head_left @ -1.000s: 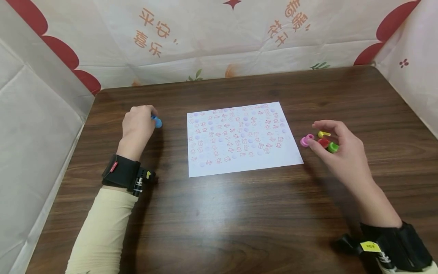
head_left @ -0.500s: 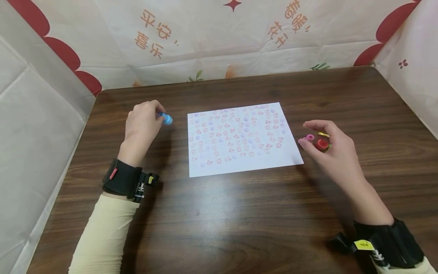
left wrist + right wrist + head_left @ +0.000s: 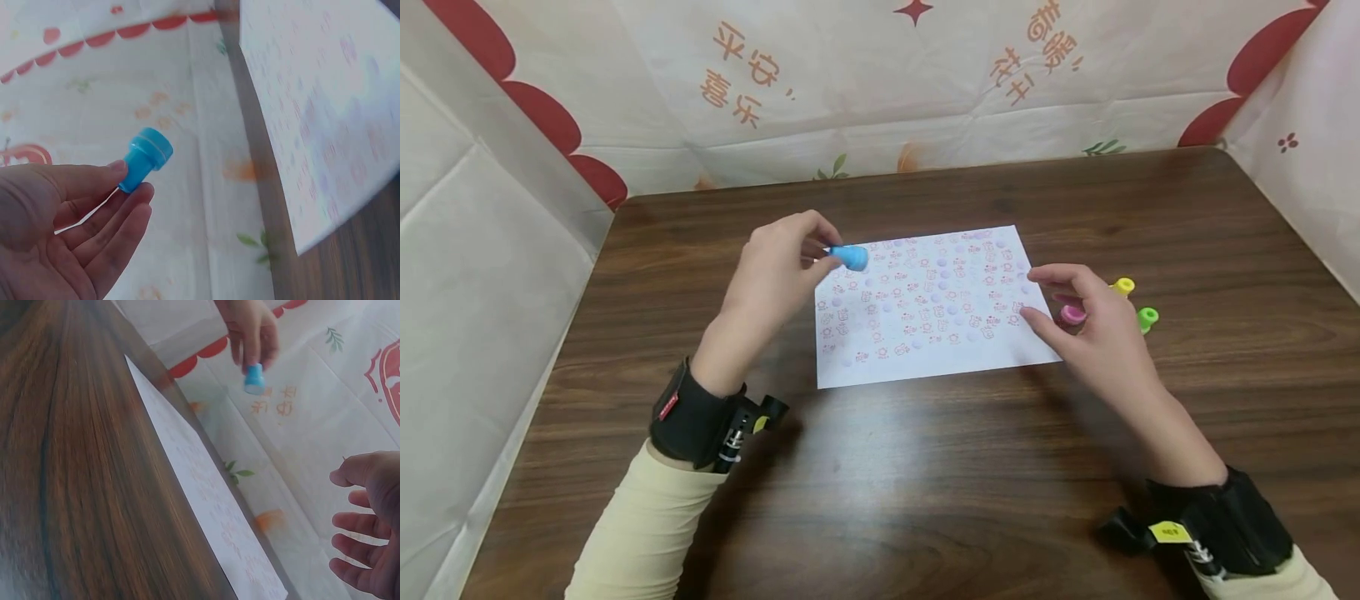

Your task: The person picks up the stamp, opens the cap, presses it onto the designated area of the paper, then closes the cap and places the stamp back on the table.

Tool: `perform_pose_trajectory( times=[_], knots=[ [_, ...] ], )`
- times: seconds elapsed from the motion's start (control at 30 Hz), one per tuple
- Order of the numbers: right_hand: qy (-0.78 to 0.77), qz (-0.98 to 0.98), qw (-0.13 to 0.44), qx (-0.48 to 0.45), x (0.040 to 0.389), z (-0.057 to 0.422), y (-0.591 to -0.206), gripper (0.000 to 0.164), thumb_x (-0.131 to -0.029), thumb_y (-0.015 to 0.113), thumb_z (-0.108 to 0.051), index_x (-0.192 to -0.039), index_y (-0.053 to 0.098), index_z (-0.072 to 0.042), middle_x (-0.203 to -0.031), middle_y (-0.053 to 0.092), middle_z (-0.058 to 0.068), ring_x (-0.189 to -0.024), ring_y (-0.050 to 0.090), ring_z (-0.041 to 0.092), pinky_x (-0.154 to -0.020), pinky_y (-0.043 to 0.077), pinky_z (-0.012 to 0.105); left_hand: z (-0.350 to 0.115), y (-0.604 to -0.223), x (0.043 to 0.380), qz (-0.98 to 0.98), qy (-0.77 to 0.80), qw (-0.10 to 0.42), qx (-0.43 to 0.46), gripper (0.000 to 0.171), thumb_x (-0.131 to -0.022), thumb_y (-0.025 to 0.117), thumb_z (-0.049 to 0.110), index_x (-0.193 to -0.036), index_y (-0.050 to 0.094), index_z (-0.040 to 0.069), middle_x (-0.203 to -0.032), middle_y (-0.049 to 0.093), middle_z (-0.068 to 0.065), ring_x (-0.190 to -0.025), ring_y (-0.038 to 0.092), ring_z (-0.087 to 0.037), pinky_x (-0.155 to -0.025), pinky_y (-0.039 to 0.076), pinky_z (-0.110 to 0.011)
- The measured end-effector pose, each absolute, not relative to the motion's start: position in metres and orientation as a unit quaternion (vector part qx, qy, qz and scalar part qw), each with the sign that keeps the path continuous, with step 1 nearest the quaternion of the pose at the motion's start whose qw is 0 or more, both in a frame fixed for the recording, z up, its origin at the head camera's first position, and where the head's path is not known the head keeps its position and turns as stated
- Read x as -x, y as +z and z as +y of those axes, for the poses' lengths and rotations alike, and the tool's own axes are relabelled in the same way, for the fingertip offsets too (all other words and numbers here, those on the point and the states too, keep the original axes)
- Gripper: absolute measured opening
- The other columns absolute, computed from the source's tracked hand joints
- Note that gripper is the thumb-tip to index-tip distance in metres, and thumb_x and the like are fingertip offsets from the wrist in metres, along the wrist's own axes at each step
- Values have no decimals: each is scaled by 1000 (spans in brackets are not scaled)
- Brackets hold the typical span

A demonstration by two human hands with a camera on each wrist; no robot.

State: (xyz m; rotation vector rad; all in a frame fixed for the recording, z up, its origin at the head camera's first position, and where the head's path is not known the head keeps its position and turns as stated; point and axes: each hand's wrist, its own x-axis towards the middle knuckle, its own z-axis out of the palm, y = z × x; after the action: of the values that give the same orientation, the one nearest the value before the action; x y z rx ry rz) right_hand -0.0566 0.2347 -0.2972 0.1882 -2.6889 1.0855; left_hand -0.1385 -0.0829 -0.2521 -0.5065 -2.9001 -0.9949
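Observation:
My left hand (image 3: 775,271) pinches a small blue stamp (image 3: 852,257) by its narrow end, above the upper left of a white sheet of paper (image 3: 940,358). In the left wrist view, the thumb and fingertips grip that stamp (image 3: 147,153), its wide end facing away from the palm. Small red and purple prints cover most of the sheet. My right hand (image 3: 1093,325) hovers at the sheet's right edge, thumb and fingers apart and gently bent. Nothing is between its fingers (image 3: 353,519) in the right wrist view. Just beyond this hand is a pink stamp (image 3: 1072,315), partly covered.
Right of the right hand, a yellow stamp (image 3: 1123,287) and a green stamp (image 3: 1147,319) lie on the brown wooden table (image 3: 865,483). A printed white cloth (image 3: 880,83) hangs behind the table and along its sides.
The left hand has carried the blue stamp rightward from the table's left side to over the sheet. The right hand has moved left, away from the other stamps; the red one is now hidden.

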Motion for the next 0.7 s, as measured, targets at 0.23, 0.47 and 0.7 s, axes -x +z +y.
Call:
perform_pose_trajectory(
  times=[0.23,0.47,0.7],
  knots=[
    [398,-909,97,-78,58,222,-298,44,-80,76,-9,-119,58,-3,-120,64,18,-110,57,34,-93,45,65,-59,-251,122,-913,-347,-9,215,20,-84,73,9,-101,63,5,-105,68,-9,-91,69,-18,-82,60,-38],
    [397,-907,92,-109,60,211,-305,44,-80,76,-8,-119,58,-3,-119,64,16,-110,58,29,-94,47,61,-46,-258,112,-900,-366,-28,236,17,-84,73,8,-97,62,7,-102,68,-5,-88,69,-15,-81,60,-34],
    [394,-906,80,-131,62,201,-314,43,-80,76,-12,-119,59,-4,-117,66,14,-111,58,26,-94,49,58,-39,-266,106,-898,-365,-45,242,16,-83,73,9,-95,62,9,-100,69,-2,-87,69,-13,-80,60,-32]
  ],
)
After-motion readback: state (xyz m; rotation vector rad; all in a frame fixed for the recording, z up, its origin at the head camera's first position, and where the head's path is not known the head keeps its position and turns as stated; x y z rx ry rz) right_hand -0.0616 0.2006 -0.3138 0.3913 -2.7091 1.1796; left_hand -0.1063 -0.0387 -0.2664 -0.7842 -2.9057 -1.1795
